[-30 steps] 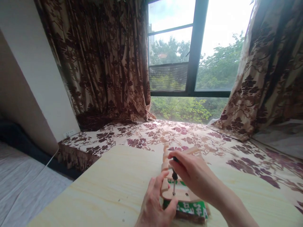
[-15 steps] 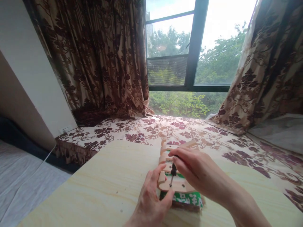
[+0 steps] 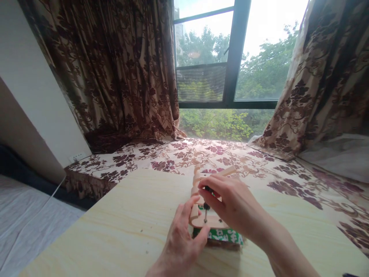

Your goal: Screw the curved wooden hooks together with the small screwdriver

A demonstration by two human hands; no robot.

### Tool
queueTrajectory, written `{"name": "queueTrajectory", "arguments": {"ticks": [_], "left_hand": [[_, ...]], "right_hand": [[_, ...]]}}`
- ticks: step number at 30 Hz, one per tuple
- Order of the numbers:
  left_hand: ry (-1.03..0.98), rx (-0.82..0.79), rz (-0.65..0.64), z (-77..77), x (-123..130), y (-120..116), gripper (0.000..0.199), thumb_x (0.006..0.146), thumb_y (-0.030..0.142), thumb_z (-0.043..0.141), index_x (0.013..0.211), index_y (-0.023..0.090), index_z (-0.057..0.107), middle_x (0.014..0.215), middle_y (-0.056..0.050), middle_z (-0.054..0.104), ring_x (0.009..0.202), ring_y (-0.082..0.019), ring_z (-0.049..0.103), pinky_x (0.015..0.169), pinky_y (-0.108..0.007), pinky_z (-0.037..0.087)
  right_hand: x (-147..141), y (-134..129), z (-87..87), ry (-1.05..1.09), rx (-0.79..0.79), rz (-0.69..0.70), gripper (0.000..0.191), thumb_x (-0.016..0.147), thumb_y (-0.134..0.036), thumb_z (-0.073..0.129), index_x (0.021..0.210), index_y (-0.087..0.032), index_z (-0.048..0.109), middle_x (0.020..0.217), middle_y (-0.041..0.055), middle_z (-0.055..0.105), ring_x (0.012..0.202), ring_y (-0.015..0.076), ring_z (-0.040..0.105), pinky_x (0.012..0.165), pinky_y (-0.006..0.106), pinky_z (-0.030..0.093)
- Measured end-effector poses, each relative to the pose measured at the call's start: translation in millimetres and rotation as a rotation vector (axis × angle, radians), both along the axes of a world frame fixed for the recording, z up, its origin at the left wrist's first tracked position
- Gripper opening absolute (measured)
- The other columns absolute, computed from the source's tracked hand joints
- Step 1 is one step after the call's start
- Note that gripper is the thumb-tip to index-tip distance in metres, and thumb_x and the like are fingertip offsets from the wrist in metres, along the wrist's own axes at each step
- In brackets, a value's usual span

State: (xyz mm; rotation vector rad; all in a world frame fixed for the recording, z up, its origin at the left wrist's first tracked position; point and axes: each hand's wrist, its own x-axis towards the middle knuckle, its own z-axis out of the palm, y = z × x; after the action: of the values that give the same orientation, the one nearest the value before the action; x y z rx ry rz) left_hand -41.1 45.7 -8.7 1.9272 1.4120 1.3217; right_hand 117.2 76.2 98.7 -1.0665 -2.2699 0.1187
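A screwdriver point(image 3: 206, 206) with a black handle stands nearly upright, its metal tip in a hole of a pale wooden slatted piece point(image 3: 211, 222). My right hand point(image 3: 230, 196) is closed around the handle, hiding most of it. At the near left end of the wooden piece, my left hand point(image 3: 184, 231) grips its edge, with the thumb in front and fingers along the side. Another dark hole or screw shows right of the tip. Under the wood lies a green block with white lettering point(image 3: 225, 234).
The work rests on a pale wood-grain board point(image 3: 123, 219). Small dark specks point(image 3: 147, 252) lie on it at the left. Behind is a ledge with flowered cloth point(image 3: 198, 150), below a window point(image 3: 227, 69) between patterned curtains point(image 3: 129, 69). A bed point(image 3: 25, 215) is at the left.
My right hand has turned slightly on the screwdriver handle. The whole view has shifted a little, while the left hand keeps its hold on the wooden piece.
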Motion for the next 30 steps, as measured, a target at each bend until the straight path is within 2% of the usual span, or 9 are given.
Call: {"name": "queueTrajectory", "arguments": {"ticks": [3,5,11,15,18,21,23,26,30], "left_hand": [[0.001,-0.006,0.001,1.2,1.1,-0.8,0.056,0.077,0.017,0.058,0.130,0.027,0.043,0.099,-0.001,0.057,0.093,-0.017,0.061,0.091,-0.036,0.050],[-0.010,0.001,-0.004,1.6,1.4,-1.0,0.056,0.077,0.017,0.058,0.130,0.027,0.043,0.102,-0.002,0.057,0.097,-0.017,0.061,0.094,-0.037,0.049],[-0.014,0.005,-0.004,-0.4,-0.2,0.4,0.056,0.077,0.019,0.060,0.130,0.027,0.044,0.111,-0.005,0.058,0.102,-0.019,0.060,0.094,-0.037,0.050],[-0.024,-0.006,-0.015,-0.1,-0.1,0.4,0.056,0.077,0.019,0.059,0.131,0.028,0.043,0.103,-0.002,0.057,0.096,-0.017,0.061,0.092,-0.036,0.050],[-0.031,-0.031,-0.014,0.9,0.6,0.0,0.057,0.078,0.018,0.058,0.131,0.029,0.042,0.105,-0.001,0.056,0.102,-0.017,0.060,0.096,-0.035,0.048],[-0.024,-0.017,-0.013,1.1,0.8,0.2,0.058,0.077,0.017,0.059,0.131,0.028,0.042,0.104,-0.001,0.056,0.101,-0.017,0.060,0.094,-0.035,0.049],[-0.017,-0.009,-0.009,1.1,0.7,0.4,0.056,0.077,0.018,0.060,0.130,0.027,0.044,0.101,-0.001,0.057,0.094,-0.016,0.061,0.090,-0.035,0.051],[-0.019,-0.004,0.001,1.8,0.6,0.6,0.055,0.077,0.019,0.060,0.129,0.027,0.045,0.100,-0.001,0.057,0.090,-0.016,0.062,0.088,-0.034,0.052],[-0.043,-0.009,-0.035,4.3,0.9,1.1,0.056,0.078,0.018,0.058,0.131,0.029,0.042,0.107,-0.001,0.055,0.101,-0.016,0.060,0.096,-0.034,0.048]], "right_hand": [[-0.3,1.6,-0.2,0.001,0.019,-0.073,0.022,0.093,-0.032,0.051,0.077,-0.020,0.060,0.065,-0.0005,0.058,0.057,0.0126,0.049,0.054,0.026,0.030],[1.2,0.8,1.4,0.015,0.016,-0.071,0.022,0.093,-0.033,0.051,0.077,-0.020,0.060,0.062,-0.0011,0.057,0.056,0.0123,0.048,0.054,0.026,0.029],[4.4,-8.9,8.7,0.048,-0.075,0.108,0.017,0.092,-0.024,0.047,0.081,-0.020,0.060,0.074,0.0009,0.062,0.064,0.0123,0.052,0.056,0.024,0.032],[5.0,-1.8,4.6,0.035,-0.066,0.008,0.023,0.092,-0.029,0.050,0.072,-0.020,0.055,0.062,-0.0017,0.056,0.055,0.0112,0.044,0.052,0.024,0.028],[6.4,3.7,1.4,0.016,-0.036,-0.091,0.028,0.092,-0.032,0.051,0.068,-0.019,0.054,0.060,-0.0009,0.055,0.053,0.0113,0.043,0.051,0.025,0.026],[6.5,2.0,1.8,0.054,-0.067,-0.036,0.014,0.091,-0.026,0.051,0.086,-0.019,0.061,0.071,0.0004,0.063,0.058,0.0118,0.050,0.054,0.024,0.030],[5.6,-0.6,2.8,0.057,-0.093,0.023,0.012,0.091,-0.024,0.050,0.093,-0.021,0.062,0.078,0.0008,0.065,0.061,0.0117,0.053,0.056,0.023,0.033],[4.5,-0.5,3.0,0.014,-0.072,0.018,0.016,0.092,-0.027,0.051,0.081,-0.021,0.061,0.074,0.0007,0.063,0.059,0.0113,0.050,0.054,0.023,0.031],[6.1,4.9,1.5,-0.004,-0.018,-0.089,0.019,0.092,-0.032,0.053,0.077,-0.020,0.059,0.061,-0.0013,0.058,0.055,0.0117,0.046,0.053,0.024,0.028]]}}
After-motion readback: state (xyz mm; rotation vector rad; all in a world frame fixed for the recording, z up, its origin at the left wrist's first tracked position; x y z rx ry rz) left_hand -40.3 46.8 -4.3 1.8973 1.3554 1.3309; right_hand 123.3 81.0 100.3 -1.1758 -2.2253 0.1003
